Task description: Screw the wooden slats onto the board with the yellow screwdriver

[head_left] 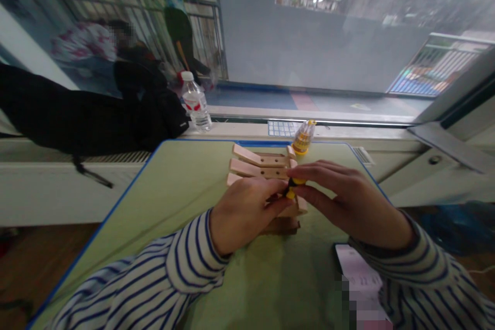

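Note:
My left hand (245, 209) reaches over pale wooden pieces (247, 169) from the left. Its thumb and index finger close on a small black-and-yellow object (296, 182). From the right, my right hand (344, 196) pinches the same object between thumb and fingertips. The fingers cover much of it, so its exact kind does not show. Beneath the hands, the wooden pieces lie side by side with dark round holes in them; my left hand hides part of them. Just beyond stands a small clear-topped bottle (302, 140) with a yellow label and base.
The green table (185, 165) has a blue edge. A phone (359, 273) lies beside my right forearm. On the sill stand a water bottle (196, 103) and a black bag (96, 118). Behind them is a window; a person (85, 44) shows on its left side.

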A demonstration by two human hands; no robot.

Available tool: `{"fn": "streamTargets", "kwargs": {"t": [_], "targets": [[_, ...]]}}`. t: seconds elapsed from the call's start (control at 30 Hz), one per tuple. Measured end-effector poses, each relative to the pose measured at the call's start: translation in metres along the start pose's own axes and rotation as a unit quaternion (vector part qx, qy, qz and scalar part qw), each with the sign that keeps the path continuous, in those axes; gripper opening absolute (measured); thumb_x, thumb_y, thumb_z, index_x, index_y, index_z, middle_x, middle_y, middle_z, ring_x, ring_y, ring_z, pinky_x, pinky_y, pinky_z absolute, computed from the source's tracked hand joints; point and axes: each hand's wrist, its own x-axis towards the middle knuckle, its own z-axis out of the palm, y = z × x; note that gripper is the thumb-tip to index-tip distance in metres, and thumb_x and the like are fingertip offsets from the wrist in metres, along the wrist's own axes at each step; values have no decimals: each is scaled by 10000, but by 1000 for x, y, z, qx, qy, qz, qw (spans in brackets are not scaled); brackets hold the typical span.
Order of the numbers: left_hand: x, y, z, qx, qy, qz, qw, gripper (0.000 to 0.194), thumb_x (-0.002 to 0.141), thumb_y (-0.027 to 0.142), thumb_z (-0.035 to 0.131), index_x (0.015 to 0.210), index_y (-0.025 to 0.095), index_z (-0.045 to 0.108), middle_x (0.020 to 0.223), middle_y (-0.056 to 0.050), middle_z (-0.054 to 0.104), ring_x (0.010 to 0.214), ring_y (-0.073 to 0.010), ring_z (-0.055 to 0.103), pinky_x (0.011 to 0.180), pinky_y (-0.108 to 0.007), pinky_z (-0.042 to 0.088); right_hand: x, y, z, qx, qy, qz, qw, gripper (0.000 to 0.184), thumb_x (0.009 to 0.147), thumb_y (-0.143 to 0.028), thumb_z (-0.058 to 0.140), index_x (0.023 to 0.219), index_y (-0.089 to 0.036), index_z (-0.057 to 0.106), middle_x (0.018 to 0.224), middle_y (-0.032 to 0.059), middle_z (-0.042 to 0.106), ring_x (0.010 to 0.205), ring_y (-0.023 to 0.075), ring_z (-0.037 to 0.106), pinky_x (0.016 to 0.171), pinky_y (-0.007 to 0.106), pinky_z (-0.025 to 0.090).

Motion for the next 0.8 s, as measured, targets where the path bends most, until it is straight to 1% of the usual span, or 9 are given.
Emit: {"fn": "streamTargets", "kwargs": {"t": [0.13,0.3,0.43,0.57,0.7,0.8], "targets": [[0,-2,1,-4,-7,13,1000,186,872,283,481,979,208,613,876,-15,663,809,-158,613,768,-271,465,0,0,1,-3,17,-1,1000,227,862,-243,533,1078,-219,597,1038,35,671,970,155,607,852,306,492],[-1,-2,0,-7,-5,26,1000,199,874,249,468,1006,215,613,898,-13,668,836,-160,617,837,-296,458,1,0,2,3,20,-8,1000,189,854,-239,548,1033,-217,606,1016,19,671,939,127,613,823,257,498],[-1,0,-3,-8,5,29,1000,200,862,269,490,996,210,626,883,-20,674,824,-163,625,798,-285,477,2,0,3,-2,22,-15,1000,179,858,-235,543,1027,-230,603,1020,13,668,941,127,613,840,272,493],[-1,0,-1,-12,16,22,1000,208,838,309,534,991,209,633,858,-18,678,787,-159,628,741,-264,487,2,0,2,-11,17,-19,1000,196,867,-244,524,1046,-231,603,1019,29,670,941,146,617,837,303,498],[0,-2,0,-8,16,11,1000,188,841,316,537,962,215,640,847,-9,678,763,-153,626,722,-257,480,2,-2,2,-1,16,-7,1000,211,859,-259,534,1053,-218,605,1024,46,670,956,162,613,832,315,505],[0,-5,-3,13,4,16,1000,199,851,341,521,974,237,637,871,-5,673,790,-158,622,730,-259,472,1,-3,2,4,17,5,1000,221,854,-260,538,1060,-213,604,1036,48,667,960,165,612,834,315,507]]}}
